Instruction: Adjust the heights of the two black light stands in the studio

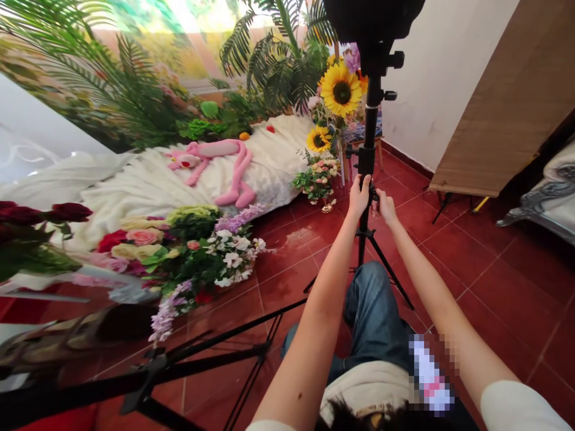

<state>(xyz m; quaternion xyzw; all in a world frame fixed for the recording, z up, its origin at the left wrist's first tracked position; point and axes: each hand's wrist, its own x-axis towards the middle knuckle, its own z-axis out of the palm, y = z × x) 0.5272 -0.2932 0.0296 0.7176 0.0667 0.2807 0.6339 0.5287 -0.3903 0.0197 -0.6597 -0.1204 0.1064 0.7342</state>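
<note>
A black light stand (369,129) rises upright in front of me, its legs spread on the floor and a dark bulky head at its top, cut off by the frame. My left hand (359,196) is wrapped around the pole just below a collar. On the pole's right side, my right hand (385,206) has its fingers closed at a small black clamp knob (374,193). The fingers partly cover the knob. Below both hands sits the lower collar (366,233) where the legs join.
Another black tripod (215,338) lies across the lower left. Artificial flowers (197,245) and a white-draped platform (278,143) with a pink plush toy (224,152) are at left. Sunflowers (341,90) stand behind the pole. A brown panel (485,120) leans at right over red tiles.
</note>
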